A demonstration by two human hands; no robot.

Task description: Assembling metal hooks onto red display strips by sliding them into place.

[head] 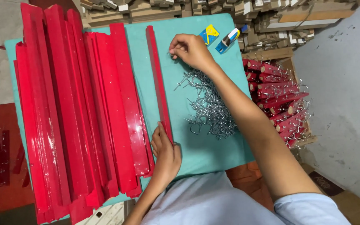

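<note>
A single glossy red wooden strip (158,79) lies lengthwise on the teal table cover (201,150). My left hand (165,152) grips its near end. My right hand (191,50) reaches to the far part of the table, beside the strip's far end, with its fingers pinched on a small metal hook (171,53). A loose heap of silver metal hooks (207,106) lies between my two arms, to the right of the strip.
A wide stack of red strips (71,112) fills the table's left half. A wooden crate (286,58) on the right holds red strips with hooks fitted. A blue-white tool (228,40) and a blue-yellow packet (209,33) lie at the far edge. Wood offcuts (213,8) are piled beyond.
</note>
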